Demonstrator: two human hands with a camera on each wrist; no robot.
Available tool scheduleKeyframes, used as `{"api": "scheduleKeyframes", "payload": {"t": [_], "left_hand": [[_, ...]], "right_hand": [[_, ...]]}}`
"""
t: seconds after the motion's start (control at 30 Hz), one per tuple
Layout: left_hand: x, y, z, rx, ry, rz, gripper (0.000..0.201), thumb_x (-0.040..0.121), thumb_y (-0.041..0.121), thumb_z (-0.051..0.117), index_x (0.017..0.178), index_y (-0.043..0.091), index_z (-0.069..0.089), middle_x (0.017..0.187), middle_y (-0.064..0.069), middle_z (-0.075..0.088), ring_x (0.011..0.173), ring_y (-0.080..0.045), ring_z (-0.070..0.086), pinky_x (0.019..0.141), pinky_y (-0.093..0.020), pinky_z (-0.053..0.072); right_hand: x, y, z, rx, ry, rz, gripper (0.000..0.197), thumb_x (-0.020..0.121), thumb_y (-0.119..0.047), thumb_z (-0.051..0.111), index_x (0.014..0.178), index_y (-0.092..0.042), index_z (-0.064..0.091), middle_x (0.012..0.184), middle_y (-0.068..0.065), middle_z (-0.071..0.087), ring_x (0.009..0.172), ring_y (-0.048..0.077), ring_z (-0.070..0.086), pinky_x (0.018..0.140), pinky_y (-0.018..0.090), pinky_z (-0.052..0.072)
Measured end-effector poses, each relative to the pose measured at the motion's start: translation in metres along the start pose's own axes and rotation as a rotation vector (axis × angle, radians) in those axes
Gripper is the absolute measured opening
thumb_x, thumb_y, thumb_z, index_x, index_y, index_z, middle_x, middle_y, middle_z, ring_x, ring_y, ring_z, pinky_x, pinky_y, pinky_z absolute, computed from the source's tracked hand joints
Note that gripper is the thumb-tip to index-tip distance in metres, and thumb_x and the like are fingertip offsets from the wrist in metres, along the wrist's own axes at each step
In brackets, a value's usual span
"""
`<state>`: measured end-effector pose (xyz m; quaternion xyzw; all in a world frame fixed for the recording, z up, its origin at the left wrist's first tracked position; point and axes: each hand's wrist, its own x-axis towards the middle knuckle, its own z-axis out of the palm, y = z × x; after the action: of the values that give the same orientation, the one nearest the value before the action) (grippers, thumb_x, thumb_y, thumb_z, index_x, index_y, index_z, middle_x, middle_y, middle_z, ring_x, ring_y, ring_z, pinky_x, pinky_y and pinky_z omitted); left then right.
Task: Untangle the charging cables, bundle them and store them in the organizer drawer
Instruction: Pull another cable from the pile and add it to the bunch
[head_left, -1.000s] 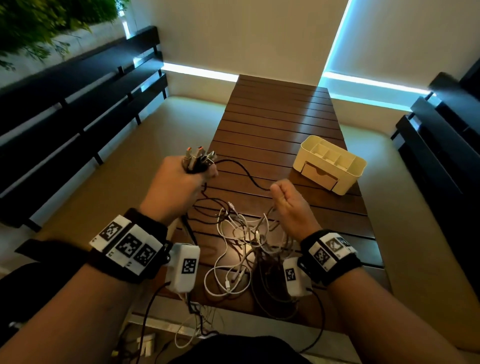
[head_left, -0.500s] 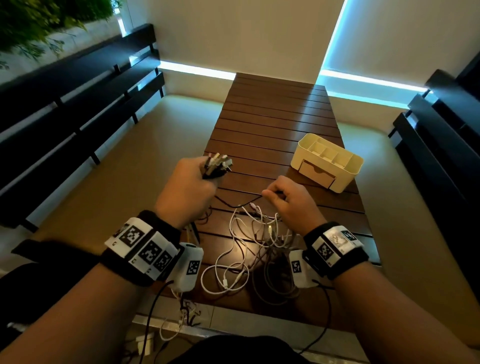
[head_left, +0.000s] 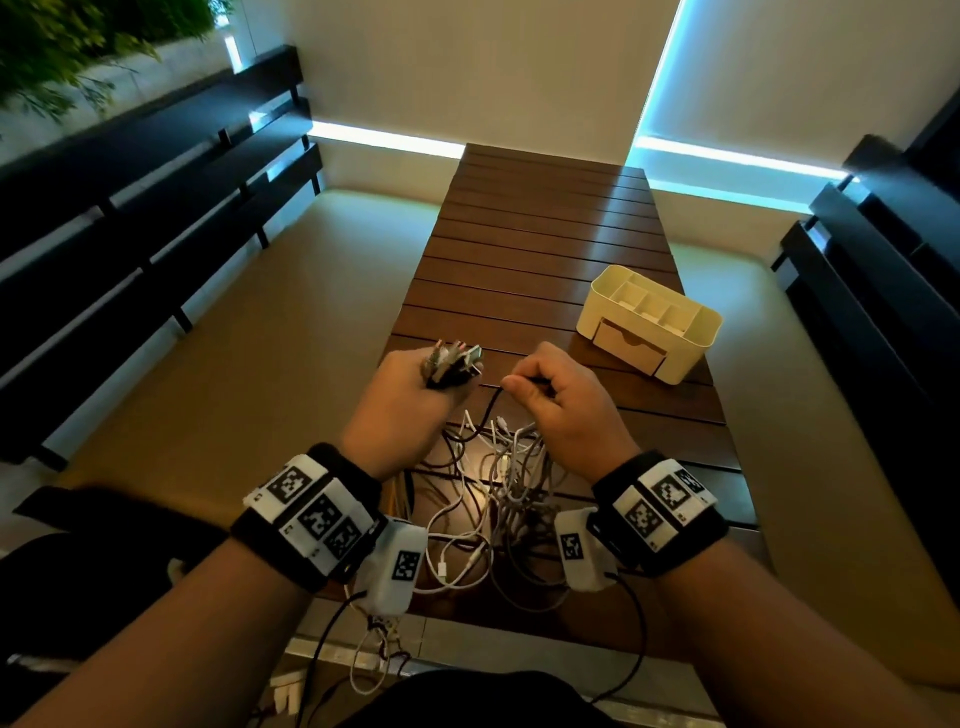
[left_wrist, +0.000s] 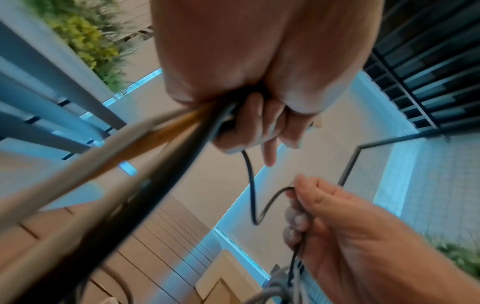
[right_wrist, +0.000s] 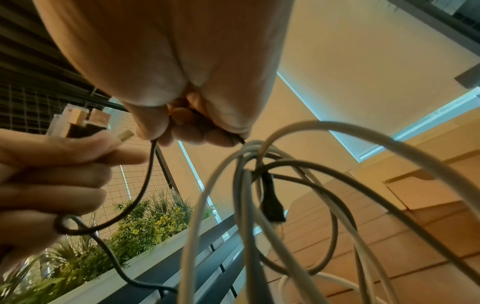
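Note:
My left hand (head_left: 441, 384) grips a bunch of cable plug ends (head_left: 454, 361) that stick up out of the fist, above the near part of the wooden table (head_left: 545, 234). My right hand (head_left: 524, 387) is close beside it and pinches a thin black cable (head_left: 493, 402). In the left wrist view this black cable (left_wrist: 252, 185) sags in a short loop between both hands. White and dark cables (head_left: 498, 488) hang tangled below the hands down to the table. The cream organizer (head_left: 696, 338) stands at the right, its drawer (head_left: 628, 340) shut.
Dark slatted benches (head_left: 156, 218) run along both sides of the table. Wrist-camera leads (head_left: 374, 649) dangle over the near table edge. A planter with green plants (right_wrist: 145, 226) lies to the left.
My right hand lifted off the tangle and came up next to my left hand, holding the black cable. My left hand shifted slightly forward and right with the plug ends.

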<state>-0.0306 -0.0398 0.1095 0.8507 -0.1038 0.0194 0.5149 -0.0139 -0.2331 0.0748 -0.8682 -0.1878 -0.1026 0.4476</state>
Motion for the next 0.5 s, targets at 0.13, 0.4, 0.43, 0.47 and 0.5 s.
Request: {"api": "scheduleKeyframes", "payload": {"t": [0.13,0.4,0.43,0.47,0.5], "left_hand": [[0.002,0.002,-0.001,-0.048,-0.063,0.044,0.021,0.094,0.019,0.065,0.09,0.0,0.07,0.077,-0.014,0.066,0.064,-0.021,0.055,0.062,-0.037,0.044],[0.009,-0.003,0.001,-0.044,-0.175,0.03,0.026,0.093,0.019,0.067,0.068,0.024,0.063,0.058,0.01,0.053,0.053,-0.004,0.041,0.054,-0.021,0.036],[0.01,-0.004,0.0,-0.026,-0.193,0.027,0.025,0.093,0.019,0.067,0.069,0.019,0.062,0.059,0.009,0.052,0.053,-0.004,0.041,0.053,-0.021,0.036],[0.012,-0.005,0.001,-0.015,-0.209,0.025,0.024,0.093,0.019,0.067,0.07,0.015,0.063,0.06,0.008,0.052,0.053,-0.005,0.041,0.053,-0.021,0.035],[0.012,-0.005,0.001,-0.012,-0.218,0.027,0.023,0.093,0.019,0.067,0.072,0.012,0.063,0.061,0.006,0.053,0.054,-0.005,0.042,0.054,-0.021,0.036]], "right_hand": [[-0.001,-0.005,0.002,0.051,-0.046,0.064,0.006,0.098,-0.021,0.058,0.093,-0.021,0.061,0.081,-0.012,0.056,0.073,0.002,0.051,0.063,0.01,0.04],[0.006,-0.011,0.003,0.129,-0.07,0.032,0.02,0.099,-0.02,0.057,0.087,-0.037,0.057,0.081,-0.014,0.054,0.071,0.002,0.051,0.064,0.014,0.041],[0.005,-0.01,0.004,0.131,-0.067,0.029,0.02,0.099,-0.02,0.057,0.087,-0.036,0.057,0.081,-0.013,0.054,0.071,0.003,0.05,0.064,0.014,0.04],[0.004,-0.01,0.004,0.132,-0.062,0.026,0.021,0.099,-0.019,0.057,0.086,-0.036,0.057,0.081,-0.013,0.054,0.071,0.003,0.05,0.063,0.014,0.04],[0.003,-0.011,0.005,0.135,-0.056,0.024,0.022,0.099,-0.019,0.057,0.085,-0.036,0.057,0.081,-0.013,0.054,0.071,0.003,0.05,0.063,0.014,0.04]]}}
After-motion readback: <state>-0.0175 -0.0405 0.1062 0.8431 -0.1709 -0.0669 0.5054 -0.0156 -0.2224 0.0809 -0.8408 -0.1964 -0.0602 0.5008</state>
